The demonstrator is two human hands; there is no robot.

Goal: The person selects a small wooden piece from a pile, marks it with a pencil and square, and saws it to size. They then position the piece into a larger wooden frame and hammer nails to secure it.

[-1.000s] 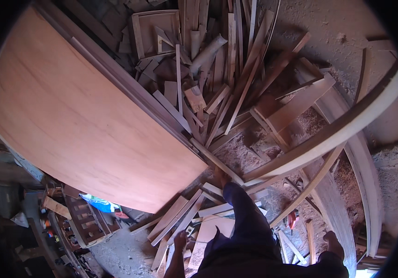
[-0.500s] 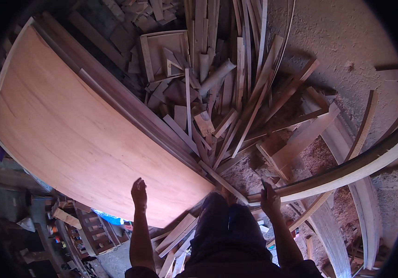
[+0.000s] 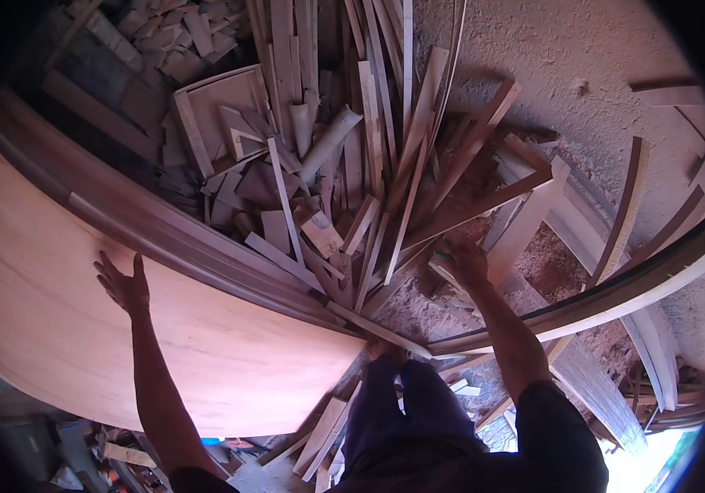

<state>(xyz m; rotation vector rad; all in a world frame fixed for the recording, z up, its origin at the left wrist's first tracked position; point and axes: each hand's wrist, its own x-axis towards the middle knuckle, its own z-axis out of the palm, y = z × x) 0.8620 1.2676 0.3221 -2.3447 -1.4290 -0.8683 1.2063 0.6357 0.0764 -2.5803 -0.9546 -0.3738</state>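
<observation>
A broad, pale wooden panel lies across the left side. Its far edge is bordered by long dark wood strips. Over the panel my left hand is open, fingers spread, holding nothing; whether it touches the surface I cannot tell. My right hand reaches forward past a long curved board on the right. Its fingers are closed around a small thin green thing, mostly hidden by the hand. Wood offcuts lie just beyond this hand.
A heap of offcuts and long strips fills the far middle, with a cardboard-like tube and a shallow wooden frame in it. Sawdust covers the floor. Curved planks lie at right; loose boards lie beside my legs.
My left hand has moved left and farther out over the panel, its fingers spreading. My right hand has moved forward from beside the curved board toward the offcuts. The view has shifted right.
</observation>
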